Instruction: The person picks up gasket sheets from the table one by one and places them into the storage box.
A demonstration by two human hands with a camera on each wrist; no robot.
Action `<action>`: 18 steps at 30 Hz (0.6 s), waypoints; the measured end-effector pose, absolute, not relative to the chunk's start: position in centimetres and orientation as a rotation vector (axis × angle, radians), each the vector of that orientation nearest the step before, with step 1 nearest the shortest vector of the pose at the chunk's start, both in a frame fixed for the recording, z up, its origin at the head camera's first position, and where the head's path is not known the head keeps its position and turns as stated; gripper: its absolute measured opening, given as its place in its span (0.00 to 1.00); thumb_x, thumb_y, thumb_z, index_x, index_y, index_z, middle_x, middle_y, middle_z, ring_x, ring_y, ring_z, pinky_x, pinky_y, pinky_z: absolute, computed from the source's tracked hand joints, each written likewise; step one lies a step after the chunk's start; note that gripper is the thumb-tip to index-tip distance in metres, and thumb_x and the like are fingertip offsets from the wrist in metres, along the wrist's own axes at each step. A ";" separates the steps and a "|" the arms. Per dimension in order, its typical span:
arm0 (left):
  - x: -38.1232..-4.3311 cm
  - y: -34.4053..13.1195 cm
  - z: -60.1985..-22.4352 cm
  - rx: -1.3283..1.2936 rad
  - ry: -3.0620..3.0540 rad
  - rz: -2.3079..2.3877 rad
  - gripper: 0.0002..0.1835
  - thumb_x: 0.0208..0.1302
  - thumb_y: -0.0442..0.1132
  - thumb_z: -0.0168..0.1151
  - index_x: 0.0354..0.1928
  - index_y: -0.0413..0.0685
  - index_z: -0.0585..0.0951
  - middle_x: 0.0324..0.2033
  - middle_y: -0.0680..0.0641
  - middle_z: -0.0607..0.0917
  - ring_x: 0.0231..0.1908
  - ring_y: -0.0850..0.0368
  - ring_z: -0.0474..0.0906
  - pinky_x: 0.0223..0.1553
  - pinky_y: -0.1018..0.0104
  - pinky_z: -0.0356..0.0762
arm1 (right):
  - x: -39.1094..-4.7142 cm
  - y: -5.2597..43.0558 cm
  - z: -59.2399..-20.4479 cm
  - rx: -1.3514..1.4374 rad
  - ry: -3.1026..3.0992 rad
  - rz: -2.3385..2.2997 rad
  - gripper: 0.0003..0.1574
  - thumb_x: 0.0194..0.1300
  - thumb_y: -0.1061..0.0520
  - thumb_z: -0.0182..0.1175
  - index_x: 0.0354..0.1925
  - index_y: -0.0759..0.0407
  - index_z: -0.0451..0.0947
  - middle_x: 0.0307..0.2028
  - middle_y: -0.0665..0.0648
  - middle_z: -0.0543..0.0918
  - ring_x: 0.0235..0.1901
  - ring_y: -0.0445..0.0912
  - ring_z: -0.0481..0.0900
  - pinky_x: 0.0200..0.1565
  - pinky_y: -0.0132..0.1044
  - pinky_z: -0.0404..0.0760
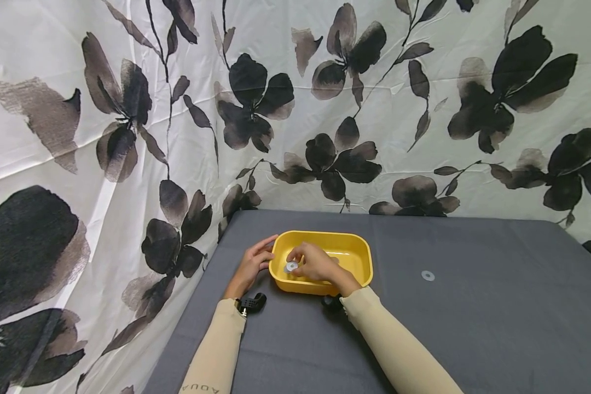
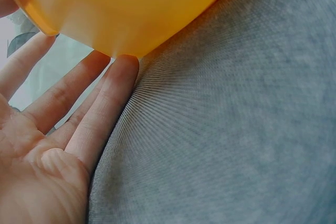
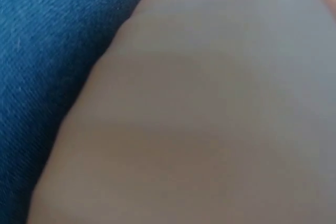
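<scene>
A yellow tray (image 1: 325, 236) with rounded corners sits on the grey cloth. My left hand (image 1: 252, 265) is at its left end; in the left wrist view, the fingers (image 2: 113, 98) extend fairly straight and touch the outside of the tray. Inside the tray, my right hand (image 1: 317, 262) bends over its left part and pinches a flat washer (image 1: 291, 266) between thumb and fingers. Another small disc (image 1: 334, 260) shows partly behind that hand, on the tray floor. A blurred pale surface fills most of the right wrist view, so the right fingers cannot be seen there.
A single flat grey washer (image 1: 428, 276) lies on the table (image 1: 497, 306) to the right of the tray. Behind the table and along its left side hangs a white curtain (image 1: 285, 120) with dark flowers. Both wrists wear black straps with devices.
</scene>
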State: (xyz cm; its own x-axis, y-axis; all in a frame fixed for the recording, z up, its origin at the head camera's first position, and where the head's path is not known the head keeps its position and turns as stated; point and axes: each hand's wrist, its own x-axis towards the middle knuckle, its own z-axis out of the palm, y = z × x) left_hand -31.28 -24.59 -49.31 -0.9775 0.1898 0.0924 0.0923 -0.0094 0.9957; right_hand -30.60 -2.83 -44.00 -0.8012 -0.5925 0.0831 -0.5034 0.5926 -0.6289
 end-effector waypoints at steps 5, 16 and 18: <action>-31.4 -24.6 -49.3 0.309 2.158 2.163 0.27 0.64 0.31 0.53 0.65 0.55 0.73 0.58 0.39 0.78 0.57 0.44 0.77 0.45 0.61 0.83 | -30.6 -2.9 -44.2 -0.874 2.656 -0.979 0.15 0.55 0.59 0.70 0.43 0.54 0.84 0.35 0.52 0.79 0.34 0.44 0.72 0.37 0.35 0.73; -31.4 -24.7 -49.4 0.312 2.136 2.161 0.26 0.65 0.31 0.54 0.65 0.56 0.73 0.60 0.39 0.78 0.59 0.42 0.75 0.46 0.60 0.83 | -31.0 -2.8 -45.2 -0.907 2.604 -0.972 0.11 0.56 0.60 0.68 0.40 0.52 0.84 0.35 0.53 0.80 0.34 0.45 0.74 0.37 0.35 0.75; -31.4 -24.7 -49.4 0.309 2.137 2.159 0.26 0.65 0.31 0.53 0.64 0.57 0.73 0.59 0.39 0.78 0.59 0.42 0.75 0.47 0.60 0.83 | -31.0 -2.8 -45.3 -0.914 2.607 -0.965 0.11 0.56 0.60 0.68 0.40 0.52 0.84 0.34 0.53 0.80 0.34 0.45 0.74 0.37 0.35 0.75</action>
